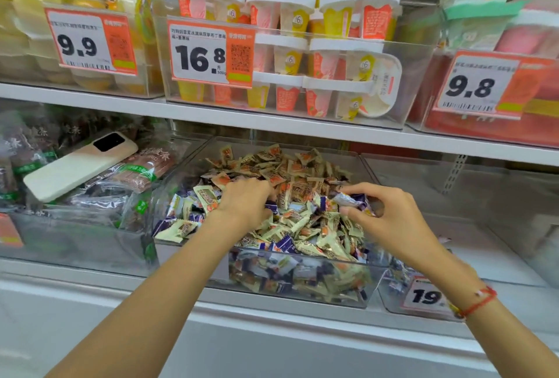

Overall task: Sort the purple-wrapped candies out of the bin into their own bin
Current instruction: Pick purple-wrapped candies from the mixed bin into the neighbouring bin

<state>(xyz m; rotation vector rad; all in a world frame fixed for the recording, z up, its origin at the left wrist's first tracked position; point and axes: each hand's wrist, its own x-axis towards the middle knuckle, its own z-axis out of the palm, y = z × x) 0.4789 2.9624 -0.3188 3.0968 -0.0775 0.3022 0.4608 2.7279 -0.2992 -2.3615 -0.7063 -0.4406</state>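
A clear plastic bin on the lower shelf is heaped with cream-and-orange wrapped candies mixed with purple-wrapped ones. My left hand digs into the pile at its left middle, fingers curled down among the wrappers; a purple candy shows at its fingertips, but whether it is gripped is hidden. My right hand hovers over the right side of the pile and pinches several purple-wrapped candies between thumb and fingers. To the right stands another clear bin, almost bare inside.
A cream phone lies on dark snack packs in the bin to the left. The shelf above carries clear boxes of pudding cups with price tags 9.9, 16.8 and 9.8. A price tag hangs on the right bin's front.
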